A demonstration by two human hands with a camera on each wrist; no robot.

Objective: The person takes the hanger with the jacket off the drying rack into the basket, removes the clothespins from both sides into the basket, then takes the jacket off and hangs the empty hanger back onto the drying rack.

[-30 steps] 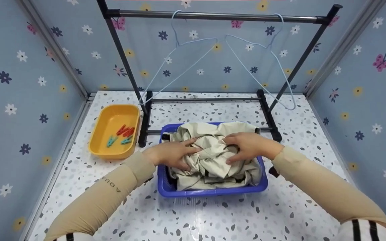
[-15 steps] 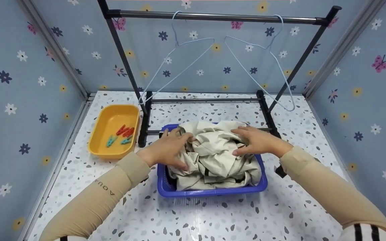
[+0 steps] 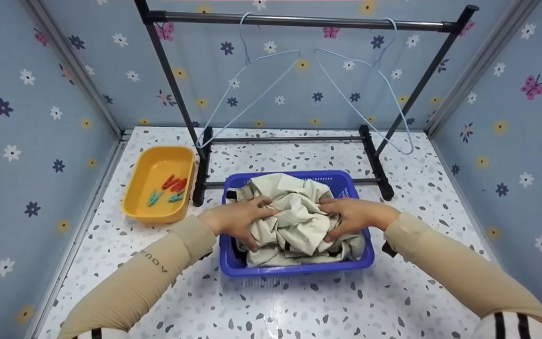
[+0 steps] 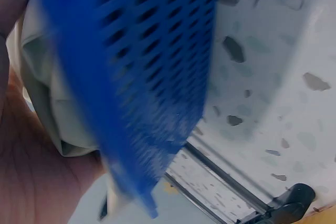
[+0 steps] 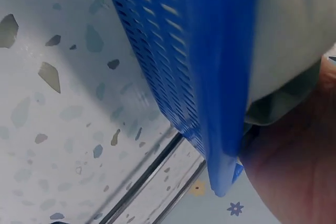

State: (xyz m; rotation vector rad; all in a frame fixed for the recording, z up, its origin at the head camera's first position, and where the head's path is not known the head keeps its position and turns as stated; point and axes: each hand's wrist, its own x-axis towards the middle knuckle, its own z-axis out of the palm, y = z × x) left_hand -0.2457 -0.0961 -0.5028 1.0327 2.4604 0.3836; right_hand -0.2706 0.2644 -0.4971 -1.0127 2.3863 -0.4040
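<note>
A bundled pale khaki garment (image 3: 294, 216) lies in a blue plastic basket (image 3: 299, 270), rising above its rim in loose folds. My left hand (image 3: 238, 217) rests on the garment's left side, fingers spread and thumb toward the front. On the opposite side, my right hand (image 3: 358, 214) touches the folds with its thumb apart from the fingers. Some fingertips are hidden in the cloth. In the left wrist view, the palm (image 4: 37, 161) is beside the garment and the perforated basket wall (image 4: 157, 51). The right wrist view shows that palm (image 5: 299, 156) close to the basket rim (image 5: 220, 77).
Behind the basket stands a black clothes rack (image 3: 299, 20). Two light-blue wire hangers hang on it, one at left (image 3: 226, 101) and one at right (image 3: 386, 84). A yellow tub (image 3: 146, 179) with red and green clothespins (image 3: 174, 182) stands left. Flowered walls enclose the speckled surface.
Both hands lifted slightly apart, then came back onto the garment. Its right back part has moved inward, uncovering the basket's back right corner.
</note>
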